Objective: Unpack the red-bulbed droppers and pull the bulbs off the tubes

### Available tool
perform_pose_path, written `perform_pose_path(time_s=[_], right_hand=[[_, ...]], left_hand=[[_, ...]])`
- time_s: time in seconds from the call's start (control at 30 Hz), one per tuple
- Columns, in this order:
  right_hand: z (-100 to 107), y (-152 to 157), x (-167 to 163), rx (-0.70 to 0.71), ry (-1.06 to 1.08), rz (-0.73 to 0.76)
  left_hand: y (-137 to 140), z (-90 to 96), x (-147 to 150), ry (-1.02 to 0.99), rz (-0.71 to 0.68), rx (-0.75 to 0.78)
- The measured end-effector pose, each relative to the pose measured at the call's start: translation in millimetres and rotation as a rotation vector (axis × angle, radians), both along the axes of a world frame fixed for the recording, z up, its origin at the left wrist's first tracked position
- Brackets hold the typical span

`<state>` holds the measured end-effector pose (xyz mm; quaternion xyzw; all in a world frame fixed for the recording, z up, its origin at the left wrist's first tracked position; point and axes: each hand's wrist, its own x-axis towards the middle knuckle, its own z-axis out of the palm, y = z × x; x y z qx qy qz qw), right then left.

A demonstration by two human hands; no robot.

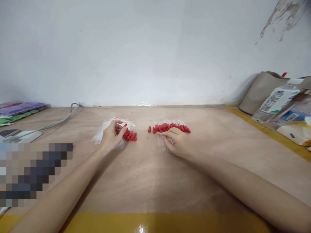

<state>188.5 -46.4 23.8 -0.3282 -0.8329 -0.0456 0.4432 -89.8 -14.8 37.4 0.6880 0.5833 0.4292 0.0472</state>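
Observation:
My left hand [113,134] is closed with a red rubber bulb [125,125] showing between thumb and fingers; the thin tube below it is hidden. Beside its fingertips lies a cluster of red-bulbed droppers [131,136], over clear zip bags [99,132]. My right hand [178,140] rests over a row of red-bulbed droppers [170,126] with clear thin tubes. Its thumb and forefinger are pinched together at the left part of that row, seemingly on one dropper. A single red bulb [149,129] sits at the row's left end.
A plastic bottle [277,100] and a grey-beige bag [255,92] stand at the right, past yellow tape [267,129]. Purple and green packets [21,110] and a grey cable [60,122] lie at the left. A white wall [145,55] closes off the back.

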Motion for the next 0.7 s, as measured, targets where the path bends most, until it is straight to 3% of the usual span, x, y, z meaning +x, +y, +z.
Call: perform_pose_path(time_s=[0.17,0.27,0.5,0.7], right_hand=[[-10,13,-21,0.168,-0.36,-0.101],[-14,17,-26,0.181,-0.523,-0.161],[-9,4,-31,-0.048,-0.491,-0.27],[-3,-4,-30,-0.214,-0.449,-0.291]], left_hand=[[-3,-6.0,0,0.214,0.044,0.035],[-4,-8.1,-1,0.28,0.052,0.057],[-2,-10.1,-2,0.377,0.035,0.037],[-6,-8.1,-3,0.337,0.204,0.201]])
